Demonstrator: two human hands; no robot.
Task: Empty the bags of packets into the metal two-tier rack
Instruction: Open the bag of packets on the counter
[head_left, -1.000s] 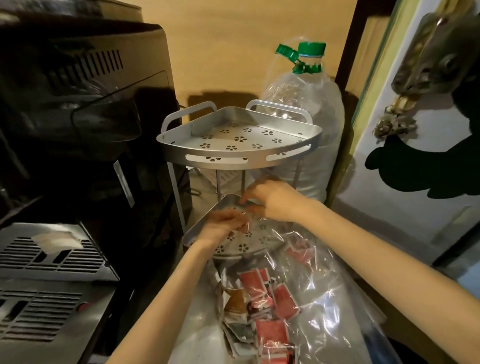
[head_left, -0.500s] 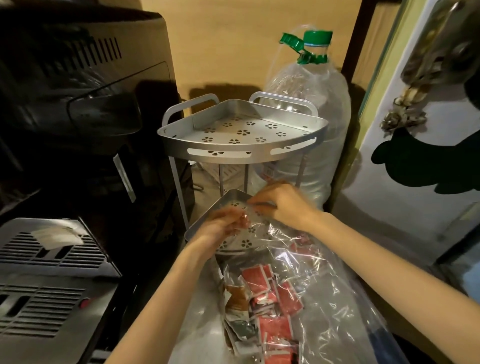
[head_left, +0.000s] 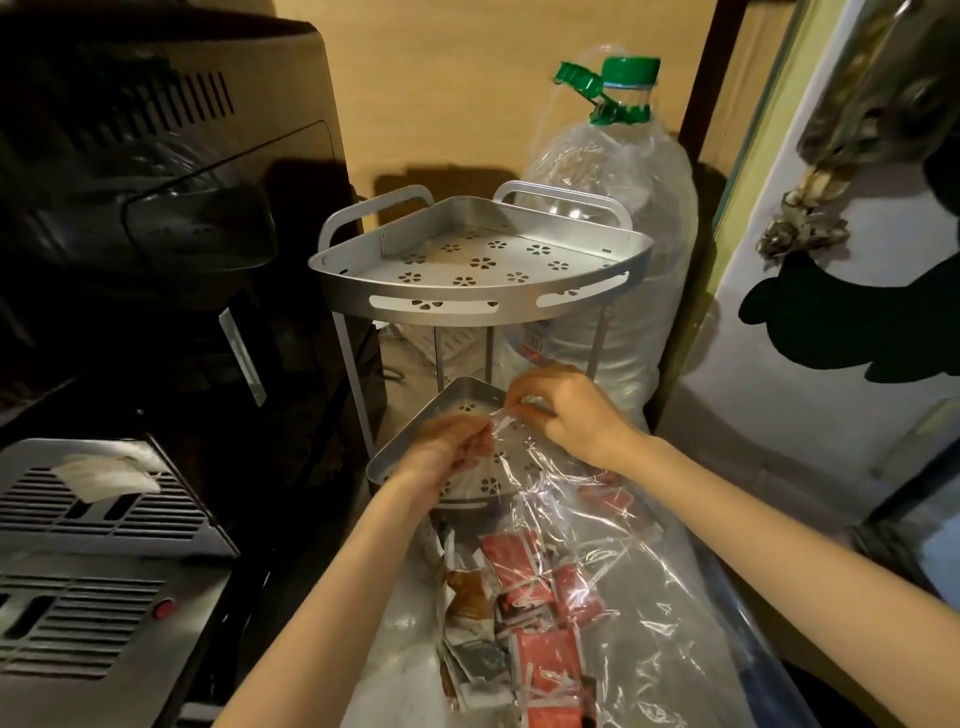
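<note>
Both hands pinch the mouth of the clear bag (head_left: 597, 545) over the rack (head_left: 483, 306)'s lower tier: the left hand (head_left: 447, 452), blurred, fingers curled on the plastic near the tier's front edge, the right hand (head_left: 566, 410) gripping it farther back. Forearms reach forward. The packets (head_left: 524, 618) lie inside the bag, below the tier's front rim

Two bare forearms reach in from below, no sleeves, watch or rings showing; the left hand (head_left: 449, 447) is motion-blurred, the right hand (head_left: 566, 415) sharper, knuckles visible
</note>
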